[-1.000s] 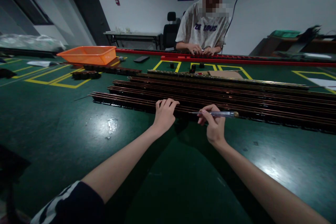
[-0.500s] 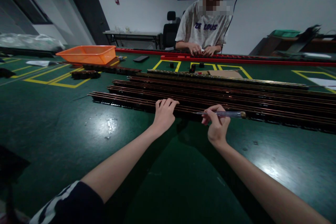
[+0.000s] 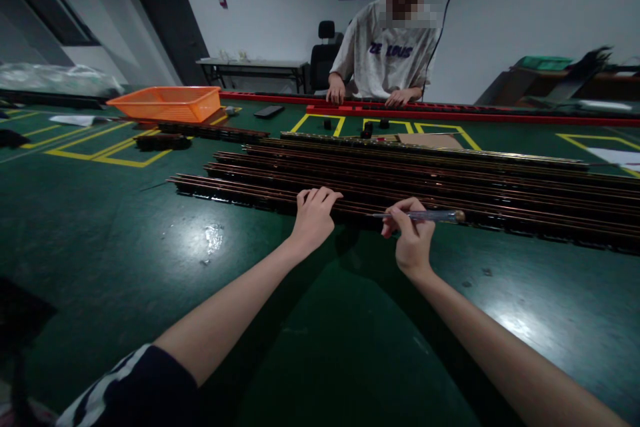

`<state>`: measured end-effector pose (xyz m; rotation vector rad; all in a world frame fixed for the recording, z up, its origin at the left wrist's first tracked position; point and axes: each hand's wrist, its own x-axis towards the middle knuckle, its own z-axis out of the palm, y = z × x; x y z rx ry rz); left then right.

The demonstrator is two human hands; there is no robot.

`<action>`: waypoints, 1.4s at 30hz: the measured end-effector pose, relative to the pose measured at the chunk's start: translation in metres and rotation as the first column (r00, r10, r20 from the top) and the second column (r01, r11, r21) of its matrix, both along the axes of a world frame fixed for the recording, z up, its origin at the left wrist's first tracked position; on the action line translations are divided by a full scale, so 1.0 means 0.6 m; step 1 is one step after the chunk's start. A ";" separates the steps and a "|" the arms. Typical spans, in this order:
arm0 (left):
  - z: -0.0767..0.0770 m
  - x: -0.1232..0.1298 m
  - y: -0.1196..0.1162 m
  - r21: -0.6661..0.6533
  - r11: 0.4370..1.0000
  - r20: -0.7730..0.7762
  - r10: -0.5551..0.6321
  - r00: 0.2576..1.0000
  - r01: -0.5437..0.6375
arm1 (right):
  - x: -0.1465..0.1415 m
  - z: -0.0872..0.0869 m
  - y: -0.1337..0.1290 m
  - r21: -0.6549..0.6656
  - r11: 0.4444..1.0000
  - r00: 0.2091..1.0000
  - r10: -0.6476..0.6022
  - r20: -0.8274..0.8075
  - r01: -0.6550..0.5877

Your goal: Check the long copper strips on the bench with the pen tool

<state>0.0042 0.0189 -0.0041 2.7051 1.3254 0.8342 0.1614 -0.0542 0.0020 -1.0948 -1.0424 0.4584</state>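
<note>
Several long dark strips with copper-coloured rods lie side by side across the green table. My left hand rests on the nearest strip, its fingers bent over the edge and nothing visible in them. To its right, my right hand grips a screwdriver with a clear handle. The screwdriver lies nearly level, its thin shaft pointing left along the nearest strip. Whether the tip touches the strip is too small to tell.
An orange basket, a phone and short dark strips stand at the back left. Small black blocks and cardboard lie behind the strips. Across the table a person works at a red rail.
My right hand and the screwdriver have shifted very slightly left. My left hand has hardly moved. The other person's hands have come apart, one moving left along the red rail.
</note>
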 end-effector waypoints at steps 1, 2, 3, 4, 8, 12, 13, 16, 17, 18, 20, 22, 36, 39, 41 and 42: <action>0.000 0.000 0.000 -0.001 1.000 -0.001 -0.001 1.000 0.001 | 0.000 0.000 0.000 0.000 1.000 1.000 0.000 0.002 0.000; 0.001 0.000 -0.001 -0.001 1.000 -0.001 -0.001 1.000 0.001 | 0.001 0.000 0.000 0.000 1.000 1.000 0.001 0.005 -0.001; 0.001 0.000 -0.002 -0.001 1.000 0.001 -0.003 1.000 0.003 | 0.001 -0.001 0.000 -0.001 1.000 1.000 0.000 0.008 0.000; 0.002 0.001 -0.002 -0.004 1.000 0.004 -0.008 1.000 0.008 | 0.001 -0.001 0.000 -0.003 1.000 1.000 -0.001 0.012 0.001; 0.007 0.001 -0.005 -0.032 0.999 0.018 -0.031 0.999 0.031 | 0.001 0.000 -0.001 -0.007 1.000 1.000 -0.002 0.022 0.002; 0.011 0.002 -0.008 -0.038 0.999 0.001 -0.032 0.999 0.032 | 0.000 0.001 0.000 -0.005 1.000 1.000 -0.001 0.019 0.001; 0.011 0.002 -0.009 -0.032 0.999 -0.005 -0.032 0.999 0.032 | 0.000 0.001 0.000 -0.008 1.000 1.000 -0.001 0.023 0.001; 0.010 0.003 -0.008 -0.016 0.999 -0.018 -0.036 0.999 0.035 | 0.000 0.001 -0.001 -0.015 1.000 0.999 -0.004 0.039 0.005; 0.009 0.003 -0.008 -0.012 0.999 -0.020 -0.038 0.999 0.037 | 0.000 0.001 -0.001 -0.016 1.000 0.999 -0.004 0.043 0.005; 0.008 0.003 -0.007 -0.010 0.999 -0.021 -0.039 0.999 0.039 | 0.001 0.001 -0.001 -0.016 1.000 0.999 -0.004 0.044 0.005; 0.007 0.002 -0.007 -0.007 0.999 -0.022 -0.041 0.999 0.041 | 0.001 0.001 -0.001 -0.016 1.000 0.999 -0.006 0.041 0.007; 0.007 0.002 -0.006 -0.001 0.999 -0.022 -0.040 0.999 0.040 | 0.000 0.002 -0.001 -0.017 1.000 0.999 -0.003 0.032 0.003; 0.006 0.004 -0.008 0.012 0.999 -0.033 -0.041 0.999 0.042 | 0.000 0.000 0.000 -0.012 1.000 1.000 -0.007 0.029 0.007; 0.006 0.004 -0.008 0.019 1.000 -0.028 -0.024 0.999 0.025 | -0.001 0.001 -0.001 -0.016 1.000 1.000 0.009 0.029 -0.008; 0.006 0.003 -0.008 0.020 1.000 -0.021 -0.010 1.000 0.011 | -0.001 0.002 -0.001 -0.035 0.999 0.999 0.035 0.037 -0.034; 0.006 0.003 -0.008 0.020 1.000 -0.018 -0.004 1.000 0.004 | -0.001 0.001 -0.001 -0.047 0.998 0.998 0.052 0.044 -0.050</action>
